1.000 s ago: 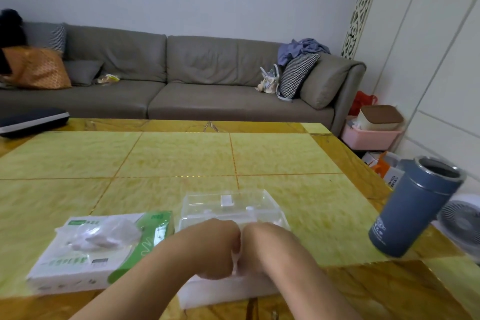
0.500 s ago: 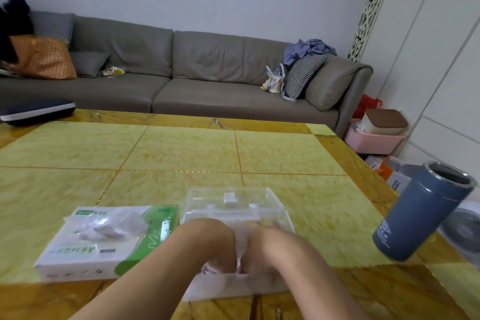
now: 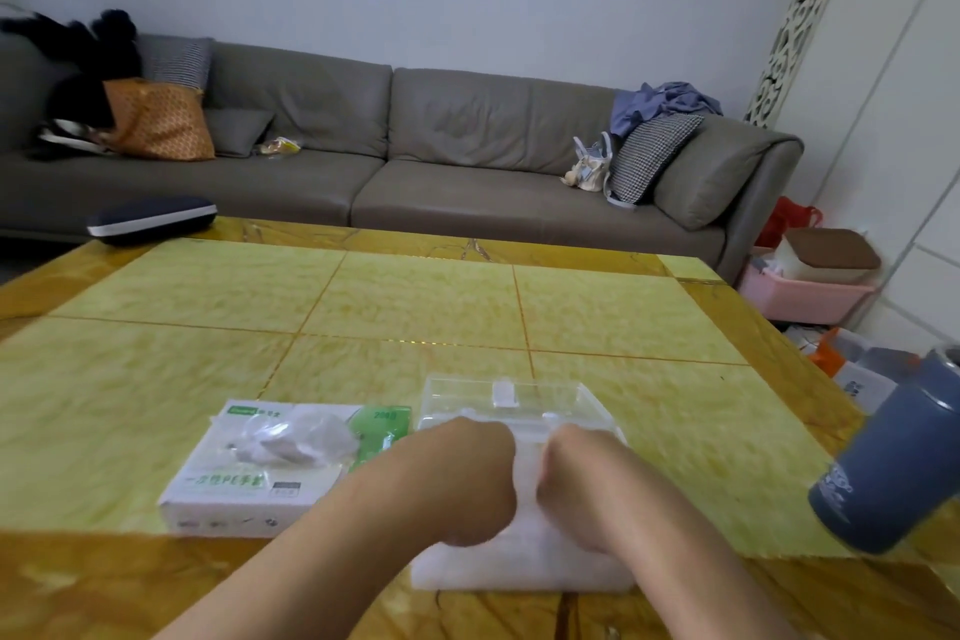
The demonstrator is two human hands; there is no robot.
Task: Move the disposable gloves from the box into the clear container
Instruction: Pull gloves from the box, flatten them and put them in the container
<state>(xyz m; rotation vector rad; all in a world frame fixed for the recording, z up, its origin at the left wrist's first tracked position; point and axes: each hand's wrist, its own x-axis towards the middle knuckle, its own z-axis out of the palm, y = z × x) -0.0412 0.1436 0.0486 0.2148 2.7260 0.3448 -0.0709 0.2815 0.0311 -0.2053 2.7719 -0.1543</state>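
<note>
Nearest, the left hand [image 3: 470, 481] and the right hand [image 3: 576, 478] are side by side inside the clear container [image 3: 519, 561], fingers bent down into a white mass of gloves [image 3: 524, 556]; whether they grip it I cannot tell. It seems a good part is already moved and is being pressed down. Just to the left on the desk [image 3: 415, 307], the box [image 3: 270, 468] shows crumpled, filmy gloves at its opening, so some are left.

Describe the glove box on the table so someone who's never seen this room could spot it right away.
Start at the yellow tiled table before the grey sofa. At its near edge, just left of the clear container, lies the glove box. It is the only flat white carton, with a green corner and thin plastic gloves bunched in its top opening.
</note>
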